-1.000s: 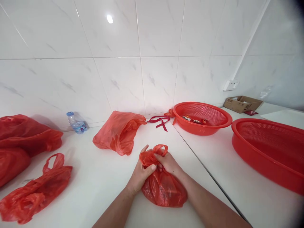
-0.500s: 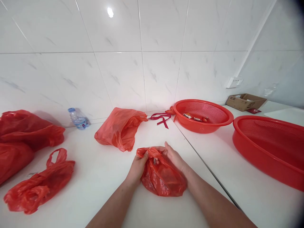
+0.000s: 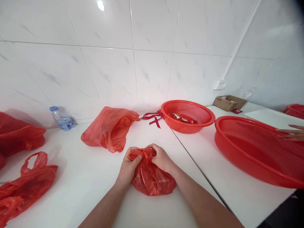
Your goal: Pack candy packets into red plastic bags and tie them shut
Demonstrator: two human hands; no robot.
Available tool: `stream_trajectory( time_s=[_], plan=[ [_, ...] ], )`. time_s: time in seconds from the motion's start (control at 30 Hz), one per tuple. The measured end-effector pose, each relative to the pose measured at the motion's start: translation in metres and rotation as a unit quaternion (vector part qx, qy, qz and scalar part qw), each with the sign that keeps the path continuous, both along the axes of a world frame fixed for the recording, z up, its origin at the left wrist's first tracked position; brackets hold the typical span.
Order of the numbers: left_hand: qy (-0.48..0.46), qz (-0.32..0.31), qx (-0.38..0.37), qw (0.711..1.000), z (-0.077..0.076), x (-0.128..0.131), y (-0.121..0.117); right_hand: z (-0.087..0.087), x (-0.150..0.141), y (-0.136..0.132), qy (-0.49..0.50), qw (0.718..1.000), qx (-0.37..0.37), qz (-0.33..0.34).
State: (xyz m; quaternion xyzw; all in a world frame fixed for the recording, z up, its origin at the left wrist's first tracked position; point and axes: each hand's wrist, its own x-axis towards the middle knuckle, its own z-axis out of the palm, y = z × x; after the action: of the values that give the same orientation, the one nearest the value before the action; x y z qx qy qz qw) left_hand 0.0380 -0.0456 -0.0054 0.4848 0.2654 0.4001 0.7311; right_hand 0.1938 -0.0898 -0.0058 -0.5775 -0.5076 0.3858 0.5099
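Note:
A small red plastic bag [image 3: 153, 182] sits on the white table in front of me, its contents bulging but not identifiable. My left hand [image 3: 130, 161] pinches the gathered top from the left, thumb over the plastic. On the other side, my right hand [image 3: 161, 158] has its fingers closed around the neck of the same bag, and some fingertips are hidden behind it. Beyond the hands lies a larger red plastic bag [image 3: 104, 128] on its side, mouth facing right. Another red bag with a loop handle [image 3: 35, 180] rests at the left.
A water bottle [image 3: 62, 118] stands by the tiled wall. Dark red ribbon [image 3: 154, 122] lies near a red basket [image 3: 187, 126] holding several wrapped packets. A larger red basket [image 3: 228, 152] is at right, with another person's hand [image 3: 293, 133] at its rim. Behind is a cardboard box [image 3: 229, 104].
My right hand has closed in on the bag's neck, its thumb no longer raised. The view has turned right, and another person's hand has appeared at the large basket.

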Motion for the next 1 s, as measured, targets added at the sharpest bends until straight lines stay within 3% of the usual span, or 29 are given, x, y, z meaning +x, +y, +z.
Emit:
stream_trajectory(
  time_s=[0.2, 0.37, 0.47, 0.6, 0.77, 0.87, 1.0],
  plan=[
    [0.092, -0.02, 0.129, 0.987, 0.008, 0.003, -0.012, -0.004, 0.001, 0.0, -0.004, 0.996, 0.017, -0.084],
    [0.155, -0.022, 0.256, 0.954, 0.007, 0.002, -0.014, -0.003, 0.006, 0.003, 0.043, 0.995, 0.032, -0.088],
    [0.191, -0.001, 0.33, 0.924, 0.003, 0.003, -0.012, -0.002, 0.01, 0.007, 0.098, 0.993, 0.004, -0.067],
    [0.218, 0.038, 0.35, 0.91, -0.001, 0.003, -0.008, -0.001, 0.017, 0.009, 0.224, 0.974, -0.034, -0.015],
    [0.211, 0.092, 0.354, 0.906, -0.004, 0.001, -0.002, 0.003, 0.024, 0.004, 0.366, 0.929, -0.019, 0.046],
    [0.202, 0.118, 0.373, 0.898, -0.006, -0.001, 0.001, 0.003, 0.029, 0.004, 0.424, 0.905, 0.016, 0.026],
    [0.199, 0.177, 0.426, 0.865, -0.006, -0.004, 0.001, -0.002, 0.043, 0.009, 0.412, 0.908, 0.043, -0.056]
  ],
)
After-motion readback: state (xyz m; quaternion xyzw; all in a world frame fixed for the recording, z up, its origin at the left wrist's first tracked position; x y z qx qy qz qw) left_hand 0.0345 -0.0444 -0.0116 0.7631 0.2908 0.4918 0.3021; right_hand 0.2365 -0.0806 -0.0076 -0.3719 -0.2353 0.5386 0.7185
